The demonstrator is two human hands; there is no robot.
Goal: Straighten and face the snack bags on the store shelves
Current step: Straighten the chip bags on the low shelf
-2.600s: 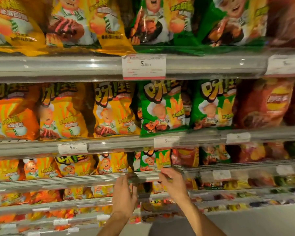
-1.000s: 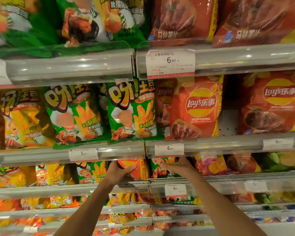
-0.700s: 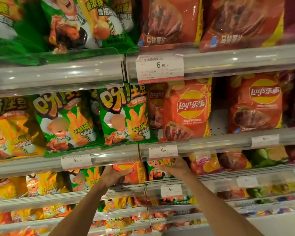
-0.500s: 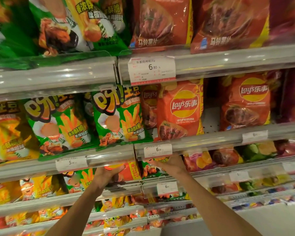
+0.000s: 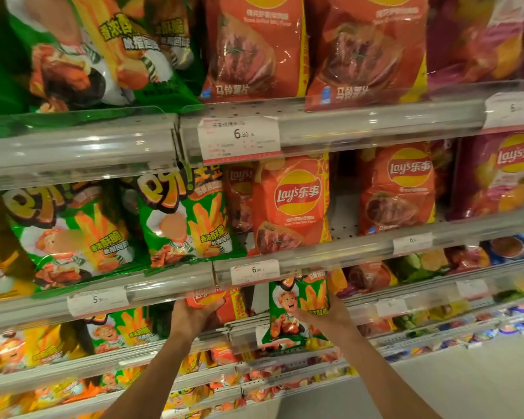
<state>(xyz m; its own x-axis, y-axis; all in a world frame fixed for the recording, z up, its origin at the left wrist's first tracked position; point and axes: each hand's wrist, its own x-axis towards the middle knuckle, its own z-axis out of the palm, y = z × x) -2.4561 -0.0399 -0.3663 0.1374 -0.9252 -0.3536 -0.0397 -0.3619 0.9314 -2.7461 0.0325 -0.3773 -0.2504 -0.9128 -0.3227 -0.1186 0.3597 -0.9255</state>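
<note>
— Well, what is seen nearest?

— Two bare forearms are raised from the bottom edge toward the third shelf (image 5: 164, 355) down. The left hand (image 5: 191, 317) is curled around the lower edge of an orange bag (image 5: 212, 300), with the thumb laid across its front; the bag's top is hidden behind the shelf rail above. The right hand (image 5: 324, 317) is wrapped around the right side of a small green bag (image 5: 297, 309) with a cartoon chef printed on it, held upright and facing forward, just to the right of the orange bag.

— And where is the green bag placed?

— At the front of that shelf, directly under a price tag (image 5: 254, 272) marked 6.80, with yellow and green bags standing to the left on the same shelf.

— What is shown farther up?

— On the shelf above, two green fry bags (image 5: 182, 219) are stood on the left, and an orange Lay's bag (image 5: 294, 204) is set beside them. A gap of bare perforated shelf is left between it and another orange Lay's bag (image 5: 400, 189); a purple Lay's bag (image 5: 499, 173) is seen at the far right. On the top shelf, large green bags are placed left and large orange bags (image 5: 254, 46) right, above a bigger 6.80 tag (image 5: 239, 139).
</note>
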